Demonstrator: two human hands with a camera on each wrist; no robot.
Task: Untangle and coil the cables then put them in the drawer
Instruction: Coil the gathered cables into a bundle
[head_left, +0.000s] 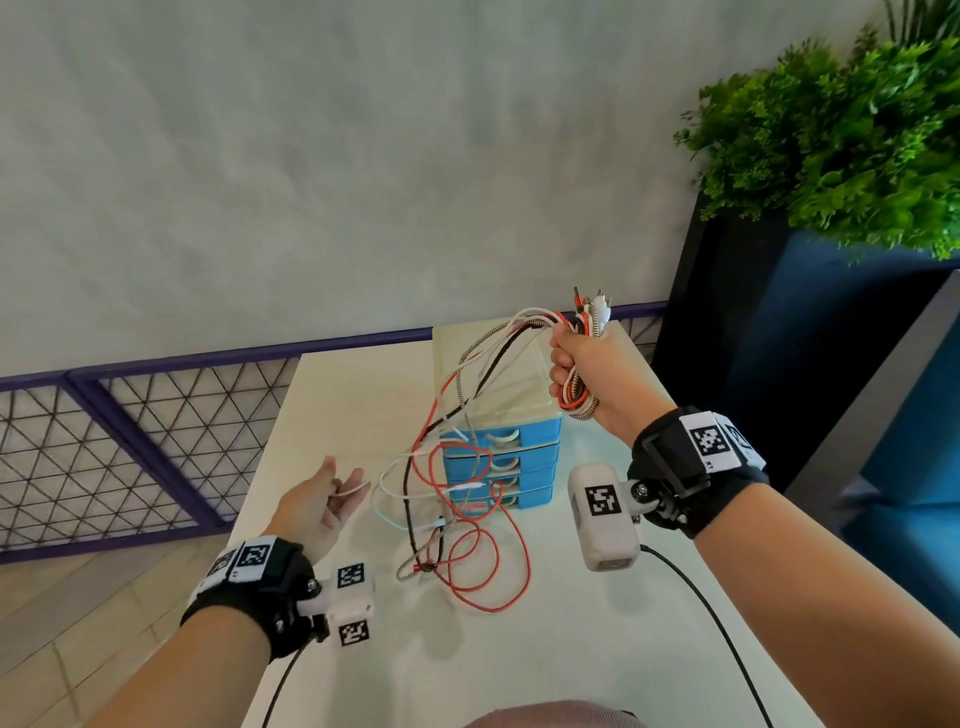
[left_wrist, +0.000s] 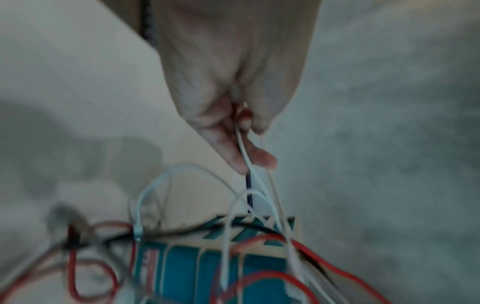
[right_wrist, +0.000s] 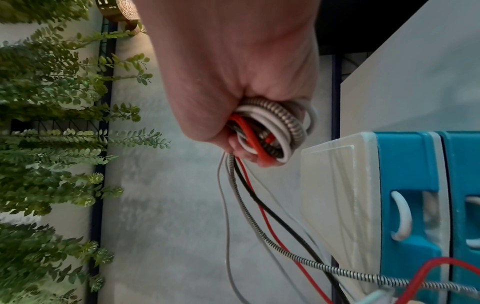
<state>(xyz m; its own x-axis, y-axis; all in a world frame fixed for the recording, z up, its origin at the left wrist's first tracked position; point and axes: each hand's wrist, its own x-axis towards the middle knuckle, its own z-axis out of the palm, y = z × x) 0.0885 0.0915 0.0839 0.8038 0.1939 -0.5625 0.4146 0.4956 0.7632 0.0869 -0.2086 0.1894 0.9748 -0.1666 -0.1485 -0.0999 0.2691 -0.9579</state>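
several cables (head_left: 470, 483) are being wound up, all in one bunch. the right hand (head_left: 582, 364) grips the coil tight, up above the blue drawer box (head_left: 501, 470). the left hand (head_left: 322, 499) pinches a white cable (head_left: 353, 488) loosely, low on its side of the box. i think it must feed more slack next. no drawer is open yet.
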